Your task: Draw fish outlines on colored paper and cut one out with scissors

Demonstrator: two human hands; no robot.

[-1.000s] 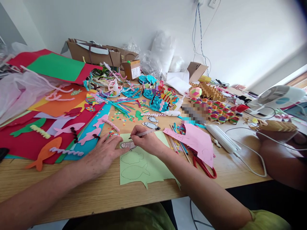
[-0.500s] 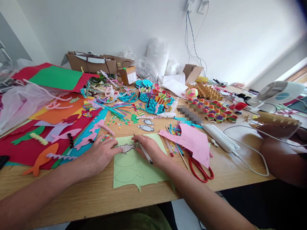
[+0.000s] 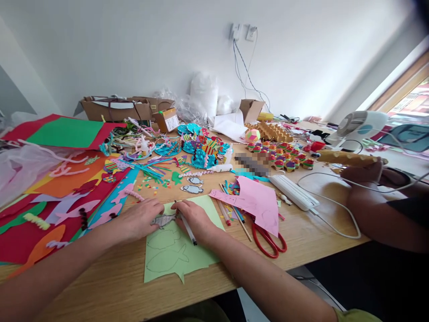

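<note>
My right hand (image 3: 196, 221) is closed on a pen (image 3: 189, 231) with a clear barrel and black end, its tip side at a grey striped fish cutout (image 3: 164, 220). This cutout lies on a pale green sheet of paper (image 3: 201, 257), near the sheet's upper left. With the thumb pressing on the cutout's left end and the fingers stretched over the sheet's edge, my left hand (image 3: 144, 218) lies apart from the pen. Two fish outlines are drawn on the green sheet below the cutout. Two more grey fish cutouts (image 3: 191, 188) lie just beyond the sheet.
Pink paper (image 3: 264, 201) lies partly over red-handled scissors (image 3: 270, 241) at right. A white power strip (image 3: 295, 192) and cable are beyond. Coloured sheets and paper fish (image 3: 63, 214) cover the left. Another person's hand (image 3: 363, 174) holds cardboard (image 3: 351, 158) at far right.
The view has shifted, so the scene sits lower and further left. The pen and my right hand stay at the cutout's right end; my left thumb still presses its left end.
</note>
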